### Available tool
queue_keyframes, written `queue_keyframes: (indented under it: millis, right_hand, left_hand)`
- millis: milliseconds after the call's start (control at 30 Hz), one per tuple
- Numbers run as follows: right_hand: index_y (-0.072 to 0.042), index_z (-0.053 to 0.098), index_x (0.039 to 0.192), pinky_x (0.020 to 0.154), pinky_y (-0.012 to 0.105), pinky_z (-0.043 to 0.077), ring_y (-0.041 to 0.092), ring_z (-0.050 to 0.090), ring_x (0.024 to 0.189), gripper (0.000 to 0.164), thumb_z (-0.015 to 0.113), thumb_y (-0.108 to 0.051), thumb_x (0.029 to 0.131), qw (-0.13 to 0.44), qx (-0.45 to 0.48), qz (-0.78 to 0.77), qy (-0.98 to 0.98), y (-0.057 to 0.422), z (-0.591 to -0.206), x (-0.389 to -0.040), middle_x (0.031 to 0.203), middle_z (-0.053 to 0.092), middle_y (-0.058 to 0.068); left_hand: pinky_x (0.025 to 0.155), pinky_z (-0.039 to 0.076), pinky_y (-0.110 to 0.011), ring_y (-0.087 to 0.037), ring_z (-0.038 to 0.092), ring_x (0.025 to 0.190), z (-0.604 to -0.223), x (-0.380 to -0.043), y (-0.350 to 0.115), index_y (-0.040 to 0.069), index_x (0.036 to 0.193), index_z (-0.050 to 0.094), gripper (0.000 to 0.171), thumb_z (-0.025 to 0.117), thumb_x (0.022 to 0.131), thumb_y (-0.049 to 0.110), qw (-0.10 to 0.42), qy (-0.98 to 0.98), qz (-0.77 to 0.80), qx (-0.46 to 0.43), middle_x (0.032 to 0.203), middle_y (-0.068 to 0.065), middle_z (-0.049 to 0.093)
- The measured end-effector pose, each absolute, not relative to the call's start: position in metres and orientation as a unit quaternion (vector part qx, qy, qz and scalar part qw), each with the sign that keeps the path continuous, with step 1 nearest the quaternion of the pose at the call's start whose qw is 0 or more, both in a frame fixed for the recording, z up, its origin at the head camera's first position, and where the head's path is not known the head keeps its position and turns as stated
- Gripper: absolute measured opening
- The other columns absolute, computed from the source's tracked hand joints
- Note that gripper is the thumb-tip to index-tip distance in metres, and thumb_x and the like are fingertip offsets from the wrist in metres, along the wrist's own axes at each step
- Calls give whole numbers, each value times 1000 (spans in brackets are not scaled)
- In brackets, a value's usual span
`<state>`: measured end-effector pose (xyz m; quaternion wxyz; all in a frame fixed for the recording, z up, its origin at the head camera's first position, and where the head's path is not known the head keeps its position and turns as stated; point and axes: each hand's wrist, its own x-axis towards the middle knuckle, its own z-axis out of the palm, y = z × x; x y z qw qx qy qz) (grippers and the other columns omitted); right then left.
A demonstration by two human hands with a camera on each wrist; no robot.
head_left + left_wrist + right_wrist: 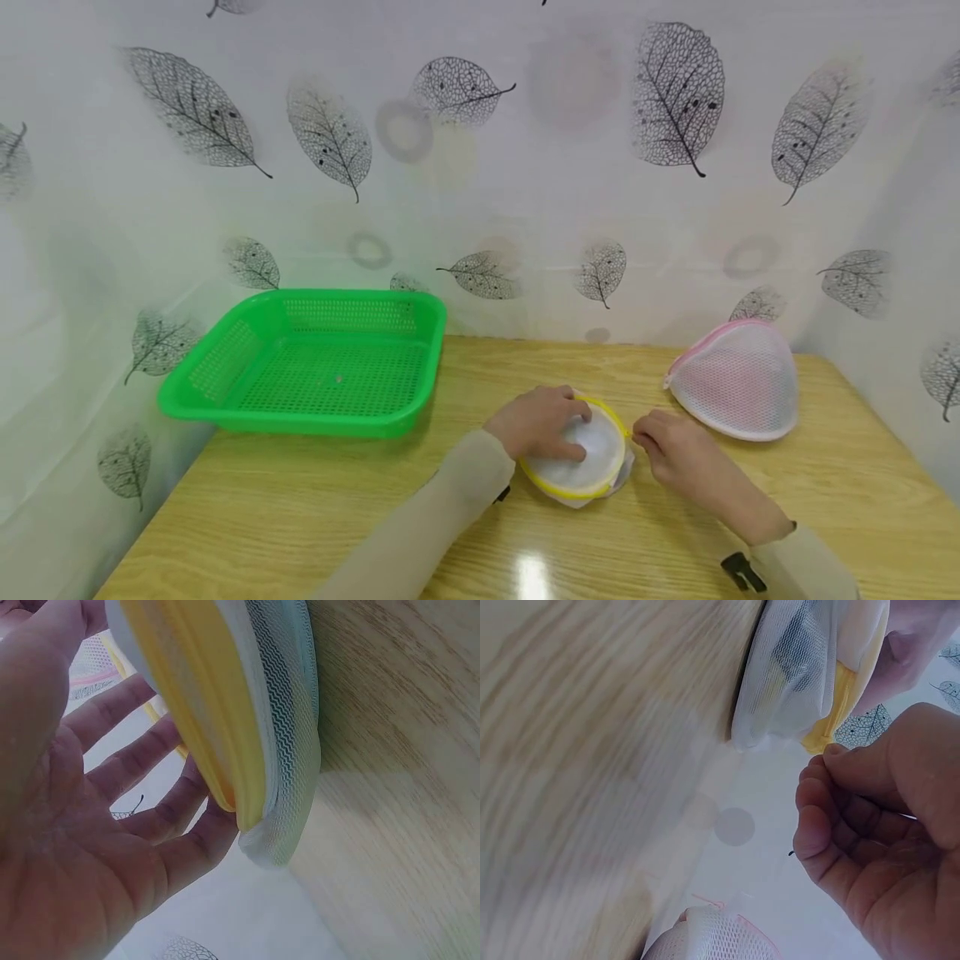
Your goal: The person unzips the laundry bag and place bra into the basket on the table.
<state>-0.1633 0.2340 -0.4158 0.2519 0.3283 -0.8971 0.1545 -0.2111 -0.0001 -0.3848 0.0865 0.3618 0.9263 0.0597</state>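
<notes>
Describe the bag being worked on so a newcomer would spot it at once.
On the wooden table, look right of the big green basket. Under the left hand, with the right hand at its edge, lies a round, whitish bag. Its bright yellow rim sets it apart from the pink-trimmed bag farther right.

Yellow-rimmed white mesh bag point(604, 448), round, rim side up, resting on wooden table point(300, 517).
</notes>
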Motion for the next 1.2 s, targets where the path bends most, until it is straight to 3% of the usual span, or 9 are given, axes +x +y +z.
queue_keyframes:
  millis: [400,900,1067,1200]
  right_hand:
    - [-12,67,79,56,23,46,3,56,66,25,80,9,75,243,320,144,-904,236,-417,-158,74,61,-9]
    - [-11,66,77,55,21,44,0,52,64,27,80,11,71,251,340,151,-894,238,-417,-157,73,59,-9]
    - [-12,67,80,57,22,46,-1,52,67,26,78,11,76,226,320,162,-906,238,-415,-159,74,60,-9]
    - [-12,67,80,57,22,45,-2,49,67,24,77,10,79,221,321,166,-906,236,-414,-166,73,59,-9]
  left_hand:
    - [96,51,-27,-15,62,111,-387,-214,6,25,137,64,52,69,92,48,81,929,39,358,130,3,63]
    - [101,49,-26,-14,61,115,-385,-214,11,24,137,65,50,68,93,48,82,933,38,350,133,3,63]
    - [99,48,-24,-11,60,110,-379,-212,15,20,131,68,45,69,94,46,105,936,34,334,126,3,67]
    - [92,49,-23,-9,58,104,-364,-204,13,22,123,70,41,77,89,44,134,932,17,335,121,5,68]
